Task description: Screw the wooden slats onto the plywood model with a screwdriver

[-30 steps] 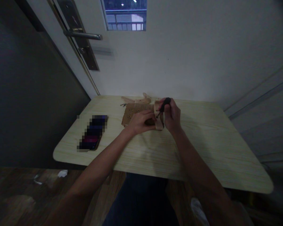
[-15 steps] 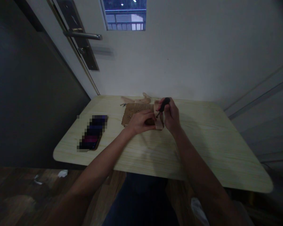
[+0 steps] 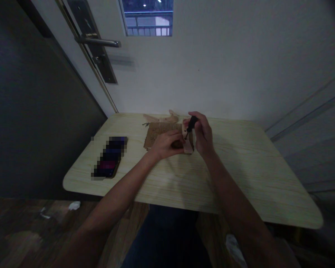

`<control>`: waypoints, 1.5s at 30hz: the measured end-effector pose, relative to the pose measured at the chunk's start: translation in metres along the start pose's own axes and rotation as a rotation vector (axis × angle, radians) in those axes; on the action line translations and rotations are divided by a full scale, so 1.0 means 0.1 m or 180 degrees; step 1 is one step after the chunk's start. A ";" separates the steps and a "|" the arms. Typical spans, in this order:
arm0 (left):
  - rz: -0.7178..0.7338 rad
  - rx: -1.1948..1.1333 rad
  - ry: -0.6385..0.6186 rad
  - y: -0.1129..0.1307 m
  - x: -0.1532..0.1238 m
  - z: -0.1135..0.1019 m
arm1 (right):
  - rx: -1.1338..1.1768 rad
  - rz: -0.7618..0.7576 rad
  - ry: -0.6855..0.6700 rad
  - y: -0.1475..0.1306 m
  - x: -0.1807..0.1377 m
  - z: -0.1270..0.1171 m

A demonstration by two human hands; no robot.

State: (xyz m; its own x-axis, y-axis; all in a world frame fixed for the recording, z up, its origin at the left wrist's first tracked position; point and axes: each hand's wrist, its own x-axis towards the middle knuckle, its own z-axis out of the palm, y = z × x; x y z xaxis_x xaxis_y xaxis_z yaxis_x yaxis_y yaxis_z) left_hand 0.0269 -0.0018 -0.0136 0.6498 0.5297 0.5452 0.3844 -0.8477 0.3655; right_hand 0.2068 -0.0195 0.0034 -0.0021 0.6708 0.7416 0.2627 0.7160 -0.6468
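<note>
Left hand (image 3: 166, 145): You are curling it half closed over the near edge of the cardboard (image 3: 159, 129), thumb and fingers gripping the pale wood (image 3: 188, 147) at its right end; the hidden fingertips are leaving the exact hold unclear.
Right hand (image 3: 203, 132): You are holding the screwdriver (image 3: 193, 123) loosely between thumb and bent fingers, with one finger stretching out past its far end.
Tool angle: The screwdriver is tilting, its dark grip up and to the right, its thin shaft pointing down and left at the wood; whether the tip is touching, you cannot tell from here.
Workpiece: The cardboard, dotted with small holes, is lying at the table's far middle, left of your right hand.
Far edge: Pale scraps (image 3: 163, 118) are lying just beyond the cardboard, with dark bits (image 3: 145, 124) too small to identify.
Left side: A phone (image 3: 115, 154), its screen blurred out, is resting on the table (image 3: 253, 160), well apart from your work.
Backdrop: A white door (image 3: 225, 59) with a metal lever (image 3: 107, 42) and a small window (image 3: 149, 24) is standing behind the table.
</note>
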 end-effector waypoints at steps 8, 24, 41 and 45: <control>-0.0024 0.0024 0.0005 0.01 0.00 0.00 | 0.0049 0.0139 0.0218 -0.03 0.04 0.00; -0.0054 0.0014 0.0028 0.04 0.01 -0.01 | -0.0313 0.0009 0.0201 -0.03 -0.02 0.04; 0.0057 0.0010 0.0097 0.03 0.02 0.00 | 0.0352 0.0560 -0.0198 0.04 0.00 0.01; 0.0090 0.0061 0.0087 0.01 0.00 0.00 | 0.0449 0.0703 -0.0154 0.07 0.03 -0.02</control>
State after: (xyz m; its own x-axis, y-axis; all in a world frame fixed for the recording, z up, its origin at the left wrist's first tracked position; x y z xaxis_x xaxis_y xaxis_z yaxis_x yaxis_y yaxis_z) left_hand 0.0274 -0.0027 -0.0130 0.6424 0.5059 0.5757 0.3789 -0.8626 0.3352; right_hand 0.2105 -0.0124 0.0016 -0.0067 0.8199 0.5725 0.1249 0.5687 -0.8130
